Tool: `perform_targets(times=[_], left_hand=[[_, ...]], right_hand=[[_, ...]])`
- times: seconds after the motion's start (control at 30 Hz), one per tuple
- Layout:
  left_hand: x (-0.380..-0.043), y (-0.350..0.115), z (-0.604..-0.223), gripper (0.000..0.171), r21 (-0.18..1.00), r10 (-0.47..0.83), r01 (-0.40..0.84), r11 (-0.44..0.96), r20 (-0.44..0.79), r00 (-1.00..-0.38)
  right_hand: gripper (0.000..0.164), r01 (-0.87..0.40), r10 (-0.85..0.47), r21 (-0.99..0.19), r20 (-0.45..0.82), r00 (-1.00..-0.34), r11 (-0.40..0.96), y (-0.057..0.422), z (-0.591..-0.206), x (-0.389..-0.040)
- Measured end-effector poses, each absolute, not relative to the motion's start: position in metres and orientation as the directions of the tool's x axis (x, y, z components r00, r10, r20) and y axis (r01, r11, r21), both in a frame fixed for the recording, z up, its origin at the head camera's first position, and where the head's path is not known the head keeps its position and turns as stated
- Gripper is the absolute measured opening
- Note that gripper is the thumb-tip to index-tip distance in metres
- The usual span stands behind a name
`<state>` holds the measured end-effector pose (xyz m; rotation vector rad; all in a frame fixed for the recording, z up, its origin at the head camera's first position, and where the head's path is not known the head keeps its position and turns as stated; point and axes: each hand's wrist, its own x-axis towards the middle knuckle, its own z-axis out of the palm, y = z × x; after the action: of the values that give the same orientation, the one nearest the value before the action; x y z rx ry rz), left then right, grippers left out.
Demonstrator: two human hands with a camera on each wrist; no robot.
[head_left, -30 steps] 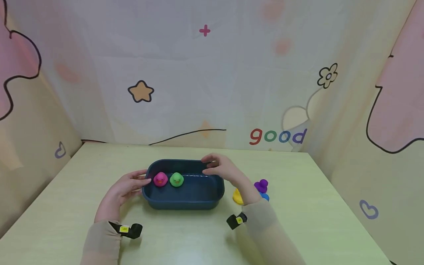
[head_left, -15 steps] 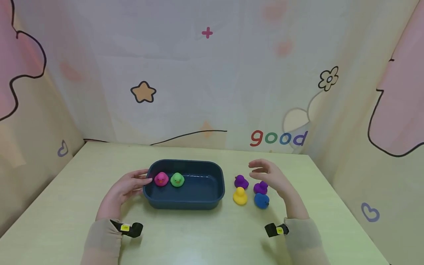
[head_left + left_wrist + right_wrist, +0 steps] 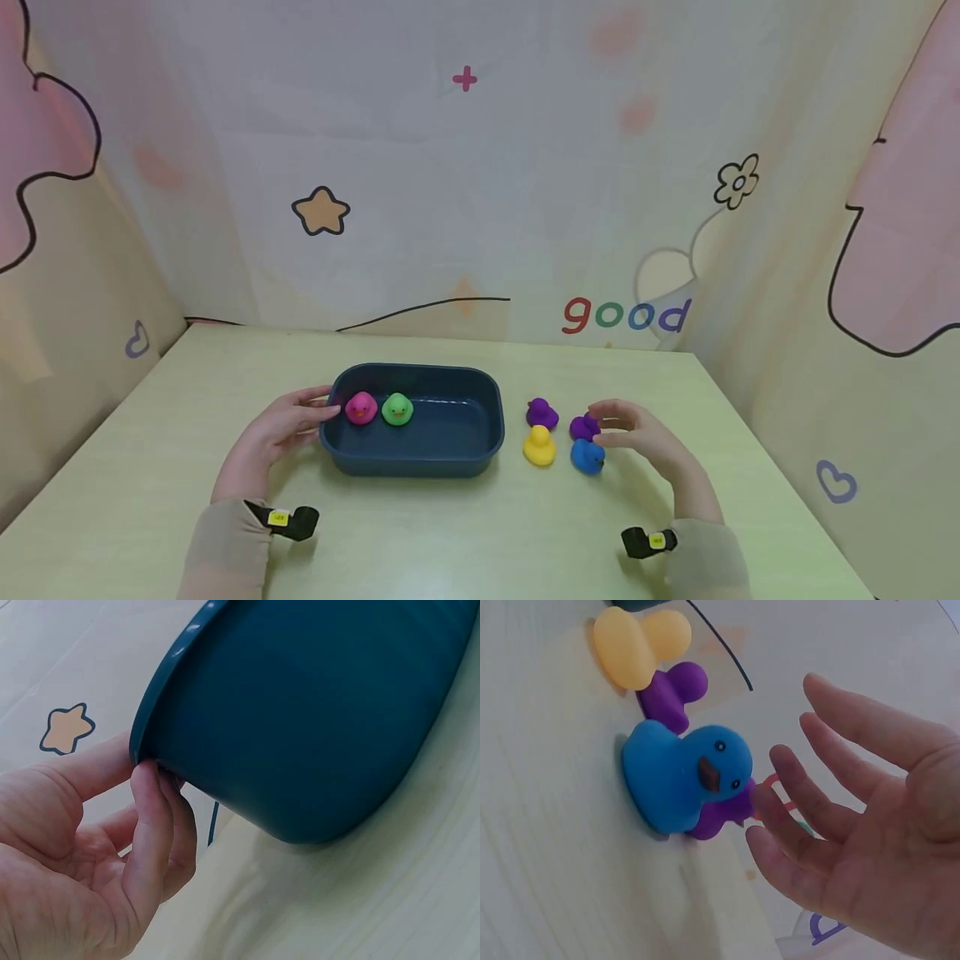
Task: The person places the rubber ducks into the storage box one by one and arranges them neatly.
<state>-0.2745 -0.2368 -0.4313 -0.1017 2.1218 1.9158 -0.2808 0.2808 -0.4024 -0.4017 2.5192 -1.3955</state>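
A dark blue plastic tub stands on the table with a pink rubber duck and a green rubber duck inside, toward its left end. My left hand holds the tub's left end by the rim, fingers tucked under the lip. My right hand hovers beside the right-hand purple duck, fingers spread and holding nothing. Just in front of that duck sits a blue rubber duck, its face toward the right wrist camera.
Between the tub and the right-hand ducks sit a yellow duck and another purple duck. The pale table ends at a printed cloth backdrop, with cloth sides at left and right.
My right hand has moved from over the tub's right end rightward, then down toward the ducks on the right. My left hand has stayed at the tub's rim.
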Motion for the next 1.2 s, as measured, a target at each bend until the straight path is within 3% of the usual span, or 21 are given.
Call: perform_targets(times=[0.2,0.4,0.83,1.2], left_hand=[[-0.275,-0.240,-0.431,0.070,0.963,0.133,-0.236,0.130,-0.253,-0.958],[-0.274,-0.241,-0.431,0.070,0.965,0.144,-0.227,0.131,-0.245,-0.959],[-0.274,-0.241,-0.435,0.071,0.966,0.145,-0.228,0.119,-0.244,-0.959],[-0.276,-0.239,-0.434,0.072,0.966,0.148,-0.228,0.121,-0.245,-0.958]], right_hand=[[0.059,-0.081,-0.402,-0.843,-0.166,-0.901,0.531,0.296,-0.416,-0.286],[0.057,-0.121,-0.451,-0.824,-0.173,-0.876,0.553,0.301,-0.426,-0.289],[0.049,-0.134,-0.440,-0.823,-0.151,-0.885,0.552,0.293,-0.432,-0.290],[0.041,-0.068,-0.369,-0.796,-0.201,-0.908,0.601,0.288,-0.435,-0.289]])
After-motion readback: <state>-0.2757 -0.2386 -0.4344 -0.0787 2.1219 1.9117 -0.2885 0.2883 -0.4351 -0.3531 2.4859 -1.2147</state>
